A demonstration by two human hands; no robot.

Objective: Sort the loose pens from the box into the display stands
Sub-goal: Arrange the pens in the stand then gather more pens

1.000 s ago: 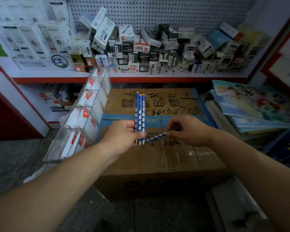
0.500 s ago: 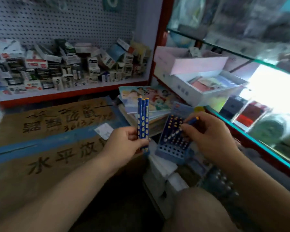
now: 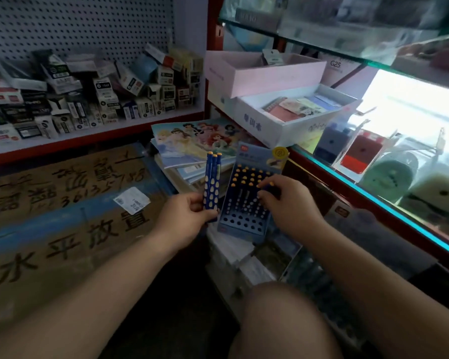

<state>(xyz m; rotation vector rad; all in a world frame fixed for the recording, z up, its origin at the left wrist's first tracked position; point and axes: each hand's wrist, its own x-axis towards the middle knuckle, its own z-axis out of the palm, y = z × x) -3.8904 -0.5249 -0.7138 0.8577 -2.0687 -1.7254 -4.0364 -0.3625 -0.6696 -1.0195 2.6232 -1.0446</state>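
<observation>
Pens (image 3: pixel 244 174) upright in blue display stand (image 3: pixel 240 222)

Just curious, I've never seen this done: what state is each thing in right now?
left hand, gripping the three pens.
three pens, upright, bunched together.
right hand, pinching a single pen at the stand.
stand, back rows filled, front holes empty.
cardboard box, shut and taped.
white box, open, notebooks inside.
</observation>
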